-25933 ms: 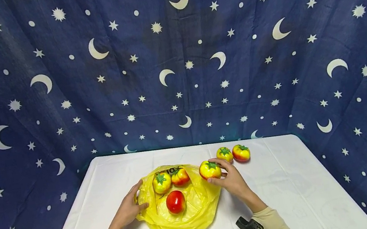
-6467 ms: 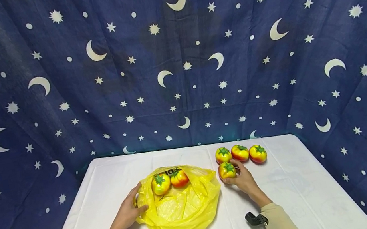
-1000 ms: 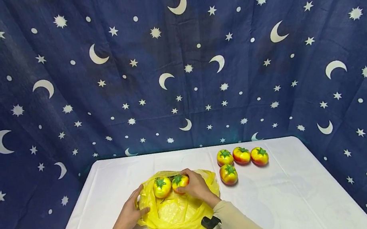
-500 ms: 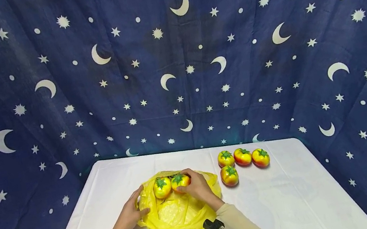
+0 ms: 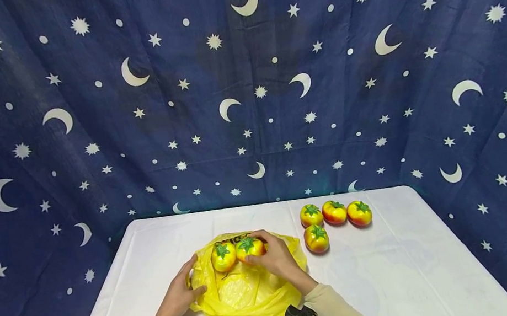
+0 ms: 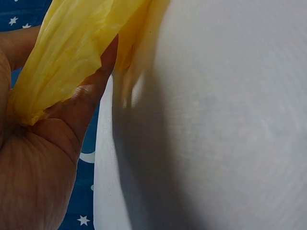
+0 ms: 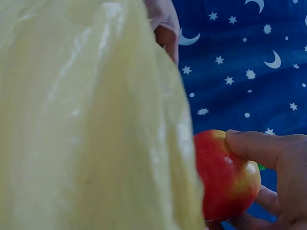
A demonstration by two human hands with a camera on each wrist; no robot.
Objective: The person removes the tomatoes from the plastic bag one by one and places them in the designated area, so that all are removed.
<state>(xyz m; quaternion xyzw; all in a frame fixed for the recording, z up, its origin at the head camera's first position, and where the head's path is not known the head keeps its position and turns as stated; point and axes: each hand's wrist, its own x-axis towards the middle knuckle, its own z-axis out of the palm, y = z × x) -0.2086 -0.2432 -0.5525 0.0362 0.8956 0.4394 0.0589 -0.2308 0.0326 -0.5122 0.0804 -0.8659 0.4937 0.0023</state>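
A crumpled yellow plastic bag [image 5: 254, 314] lies on the table with its mouth spread wide. My left hand [image 5: 177, 296] grips the bag's left edge; in the left wrist view the yellow film [image 6: 67, 62] passes between thumb and fingers. Inside the bag's far part sits a yellow tomato [image 5: 224, 258] with a green leafy top. Right beside it, my right hand [image 5: 278, 259] holds another red-and-yellow tomato [image 5: 248, 249] between thumb and fingers. The right wrist view shows the red side of this held tomato [image 7: 225, 177], partly hidden behind the bag.
To the right of the bag, three tomatoes stand in a back row: left [image 5: 311, 215], middle [image 5: 334, 212] and right [image 5: 359, 213]. One more tomato [image 5: 316, 239] stands in front of the left one. A dark blue star-and-moon cloth [image 5: 248, 125] hangs behind the white table [image 5: 402, 267].
Since the oldest frame, the red tomato has left the bag and the group on the right has grown from two to several. Lately my right hand grasped the bag's right tomato, shifting it slightly.
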